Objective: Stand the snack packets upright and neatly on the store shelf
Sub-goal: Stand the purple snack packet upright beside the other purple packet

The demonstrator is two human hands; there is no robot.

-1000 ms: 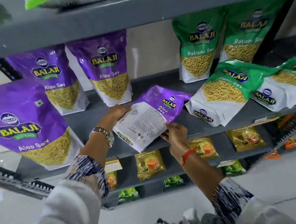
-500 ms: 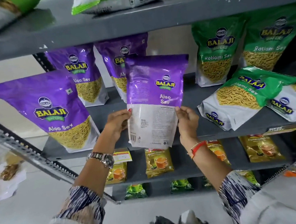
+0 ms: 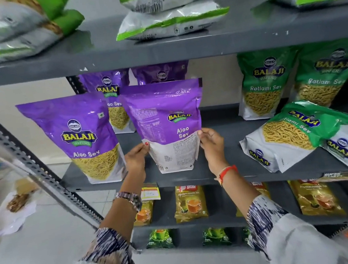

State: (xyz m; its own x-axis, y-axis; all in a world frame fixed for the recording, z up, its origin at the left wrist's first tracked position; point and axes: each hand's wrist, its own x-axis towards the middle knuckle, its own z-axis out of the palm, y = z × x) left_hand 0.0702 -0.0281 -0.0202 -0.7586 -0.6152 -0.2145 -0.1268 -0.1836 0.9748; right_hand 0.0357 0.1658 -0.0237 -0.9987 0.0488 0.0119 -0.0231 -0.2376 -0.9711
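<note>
Both your hands grip one purple Aloo Sev packet (image 3: 169, 128): left hand (image 3: 136, 160) and right hand (image 3: 212, 146) pinch its side edges low down, steadying it upright. Its base sits at the middle shelf (image 3: 224, 170) front edge, back face outward. Green Ratlami Sev packets (image 3: 297, 135) lie toppled near the right end.

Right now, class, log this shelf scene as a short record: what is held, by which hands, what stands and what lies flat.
held packet: purple Aloo Sev packet, upright, back panel facing out
left hand: grips its lower left edge
right hand: grips its lower right edge
standing neighbour: front purple packet
lying flat: two green Ratlami Sev packets on the same shelf
</note>
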